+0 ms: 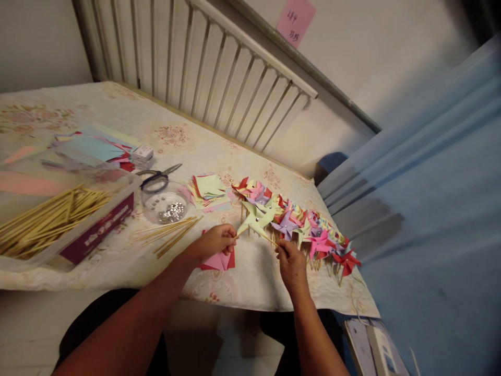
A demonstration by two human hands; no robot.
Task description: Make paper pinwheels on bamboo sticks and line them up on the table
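Note:
A pale green paper pinwheel (pixel 256 219) is held up between my two hands over the table. My left hand (pixel 219 241) is closed in a pinch at its left blade tip. With closed fingers, my right hand (pixel 291 263) grips a thin tan end, apparently its stick, at the lower right. Beneath my left hand lie pink and red paper squares (pixel 219 262). Finished pinwheels (pixel 287 224) in many colours are massed just behind and right of my hands. A stack of coloured paper squares (pixel 209 187) sits beyond my left hand.
Loose wooden sticks (pixel 178 239) lie left of my left hand, near a round clear dish (pixel 164 206) of shiny metal fasteners. Scissors (pixel 158 177) and a small white box (pixel 142 153) are behind. A plastic bin (pixel 105 224) holds many sticks. A blue curtain (pixel 430 209) hangs at right.

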